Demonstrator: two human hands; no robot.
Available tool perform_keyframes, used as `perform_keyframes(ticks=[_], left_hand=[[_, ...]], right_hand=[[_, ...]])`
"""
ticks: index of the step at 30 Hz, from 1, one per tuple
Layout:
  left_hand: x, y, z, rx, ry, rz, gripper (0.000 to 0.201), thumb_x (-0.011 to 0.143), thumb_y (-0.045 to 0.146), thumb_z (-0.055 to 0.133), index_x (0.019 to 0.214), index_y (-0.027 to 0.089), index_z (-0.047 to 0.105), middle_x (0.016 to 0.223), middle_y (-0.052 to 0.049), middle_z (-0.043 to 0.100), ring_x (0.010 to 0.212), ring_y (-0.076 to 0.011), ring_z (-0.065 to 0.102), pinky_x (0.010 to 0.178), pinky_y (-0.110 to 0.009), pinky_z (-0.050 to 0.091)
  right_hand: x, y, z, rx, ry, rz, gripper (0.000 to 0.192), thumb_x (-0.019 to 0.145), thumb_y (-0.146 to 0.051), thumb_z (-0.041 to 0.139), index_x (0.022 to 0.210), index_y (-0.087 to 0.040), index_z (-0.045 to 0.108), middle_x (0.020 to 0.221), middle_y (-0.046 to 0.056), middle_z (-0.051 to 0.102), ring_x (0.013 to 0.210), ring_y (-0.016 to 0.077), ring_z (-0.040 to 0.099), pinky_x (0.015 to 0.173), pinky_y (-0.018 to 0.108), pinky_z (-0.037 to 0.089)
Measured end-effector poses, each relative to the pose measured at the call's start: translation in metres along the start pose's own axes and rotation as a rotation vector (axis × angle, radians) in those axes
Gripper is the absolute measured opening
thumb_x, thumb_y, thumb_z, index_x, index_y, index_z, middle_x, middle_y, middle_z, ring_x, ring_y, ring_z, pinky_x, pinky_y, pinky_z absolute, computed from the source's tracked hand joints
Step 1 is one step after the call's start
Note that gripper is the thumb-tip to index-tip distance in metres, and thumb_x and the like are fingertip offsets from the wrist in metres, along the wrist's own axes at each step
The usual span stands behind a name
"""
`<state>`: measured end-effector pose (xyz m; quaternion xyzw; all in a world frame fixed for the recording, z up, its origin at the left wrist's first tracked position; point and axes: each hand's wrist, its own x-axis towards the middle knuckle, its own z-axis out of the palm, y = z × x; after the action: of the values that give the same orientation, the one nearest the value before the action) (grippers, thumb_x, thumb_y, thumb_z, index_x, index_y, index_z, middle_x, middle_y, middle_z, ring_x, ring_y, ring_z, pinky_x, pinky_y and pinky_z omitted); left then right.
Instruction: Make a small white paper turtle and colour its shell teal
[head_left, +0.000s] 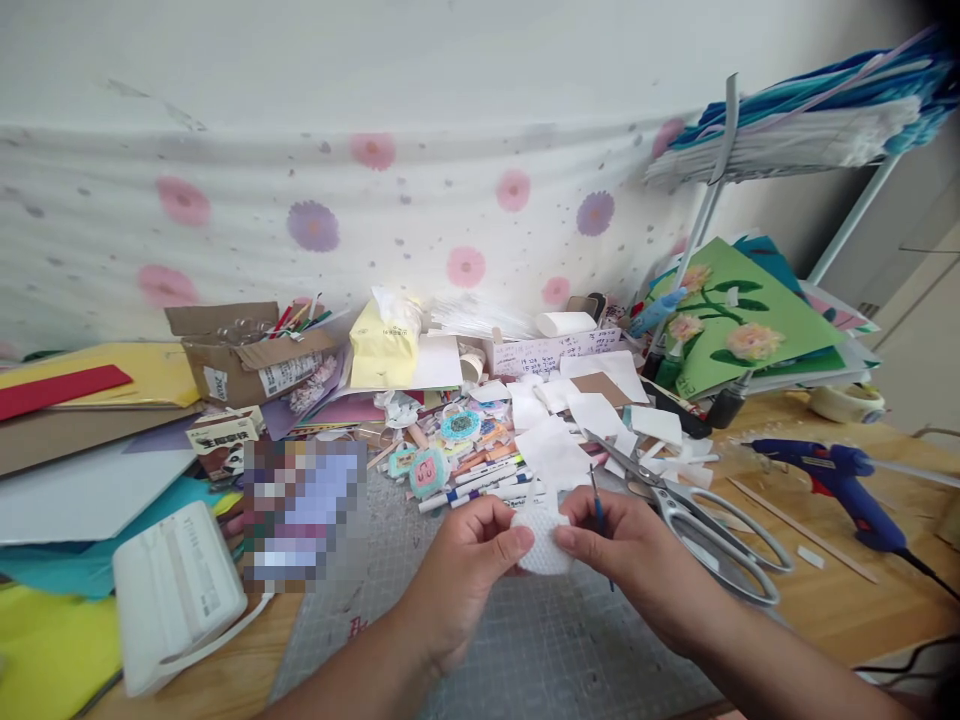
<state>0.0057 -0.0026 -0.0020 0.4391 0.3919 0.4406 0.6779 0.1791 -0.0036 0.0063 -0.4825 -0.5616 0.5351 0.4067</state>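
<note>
A small white piece with a dimpled, woven-looking surface [546,543] is held up over the grey cutting mat [510,640]. My left hand [476,555] pinches its left edge between thumb and fingers. On the right edge, my right hand [626,545] grips it the same way. A thin tool with a blue handle [598,508] is also tucked in the right hand's fingers; its exact kind I cannot tell. Large scissors with grey handles [701,535] lie just beyond the right hand. White paper scraps [551,450] and several markers [476,488] are behind the piece.
At right, a blue hot glue gun [836,480] rests on the wooden table, with its cord at the edge. A white power bank [180,595] with a cable sits at left. Farther back are an open cardboard box [240,345] and a green flower card [757,310].
</note>
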Motion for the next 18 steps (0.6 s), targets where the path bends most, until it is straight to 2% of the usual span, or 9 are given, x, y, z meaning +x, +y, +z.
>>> perform_keyframes(ticks=[4,7,9,13,16,18], left_hand=[[0.0,0.002,0.0,0.088,-0.041,0.002,0.019,0.072,0.03,0.069,0.078,0.015,0.059,0.075,0.0,0.061,0.071,-0.0135,0.052,0.066,-0.026,0.041],[0.001,0.003,-0.002,0.105,-0.036,-0.013,0.017,0.072,0.029,0.069,0.076,0.015,0.06,0.073,0.0,0.06,0.07,-0.013,0.053,0.065,-0.025,0.041],[0.004,0.002,-0.003,0.077,0.011,-0.025,0.018,0.072,0.03,0.069,0.074,0.014,0.06,0.074,-0.001,0.061,0.07,-0.0133,0.054,0.065,-0.025,0.042],[0.007,0.001,-0.005,0.026,0.124,-0.052,0.022,0.074,0.033,0.067,0.085,0.014,0.062,0.088,-0.006,0.065,0.076,-0.0157,0.058,0.068,-0.029,0.045],[0.009,0.001,-0.006,0.026,0.168,-0.064,0.023,0.074,0.031,0.067,0.088,0.016,0.057,0.086,-0.004,0.064,0.068,-0.0127,0.057,0.066,-0.028,0.046],[0.009,0.002,-0.006,0.035,0.16,-0.075,0.025,0.074,0.03,0.067,0.09,0.017,0.054,0.088,-0.004,0.064,0.069,-0.0123,0.058,0.067,-0.028,0.046]], right_hand=[[0.001,-0.001,-0.002,-0.007,0.011,0.027,0.024,0.068,-0.036,0.071,0.064,-0.019,0.054,0.059,-0.004,0.047,0.057,0.0123,0.04,0.054,0.025,0.03],[0.003,-0.001,-0.005,0.041,-0.002,0.051,0.023,0.068,-0.037,0.072,0.066,-0.018,0.058,0.06,-0.004,0.048,0.055,0.0109,0.038,0.052,0.025,0.027],[0.003,-0.001,-0.007,0.148,-0.006,0.07,0.023,0.071,-0.039,0.07,0.071,-0.018,0.061,0.059,-0.005,0.044,0.051,0.0091,0.032,0.048,0.025,0.023],[0.004,-0.001,-0.014,0.495,0.045,0.099,0.022,0.073,-0.037,0.07,0.081,-0.017,0.065,0.062,-0.005,0.039,0.048,0.0066,0.024,0.045,0.023,0.017],[0.003,-0.003,-0.018,0.626,0.081,0.061,0.025,0.075,-0.041,0.066,0.074,-0.016,0.068,0.066,-0.002,0.044,0.053,0.0086,0.035,0.048,0.023,0.027],[0.001,-0.005,-0.02,0.616,0.109,0.001,0.03,0.078,-0.045,0.062,0.072,-0.016,0.07,0.07,0.001,0.048,0.061,0.0122,0.042,0.055,0.026,0.035]])
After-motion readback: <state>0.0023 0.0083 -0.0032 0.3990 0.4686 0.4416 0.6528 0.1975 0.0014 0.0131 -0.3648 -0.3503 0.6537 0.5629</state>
